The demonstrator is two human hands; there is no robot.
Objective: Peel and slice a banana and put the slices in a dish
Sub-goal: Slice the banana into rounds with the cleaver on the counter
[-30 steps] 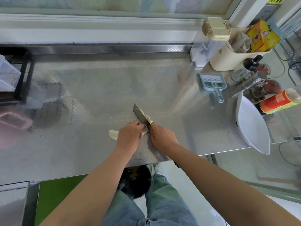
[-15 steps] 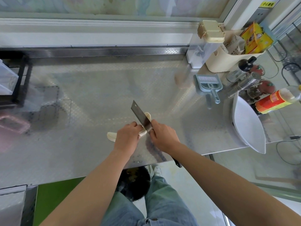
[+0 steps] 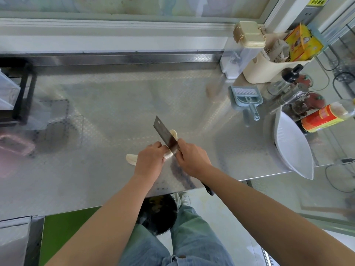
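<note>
Steel counter [image 3: 96, 112], head view: slicing looks like the step in hand. The left hand [image 3: 149, 160] curls over the peeled banana [image 3: 131, 159], pinning it down. The right hand [image 3: 192, 160] grips the cleaver [image 3: 165, 134], its blade set across the fruit at the left hand's 2 o'clock. Pale ends poke out at that hand's 9 and 1 o'clock. Next calls for a straight press down, fingertips tucked back. The white dish [image 3: 292, 146] sits well apart at 3 o'clock.

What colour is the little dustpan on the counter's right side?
Pale blue; the dustpan shows clearest in the head view.
</note>
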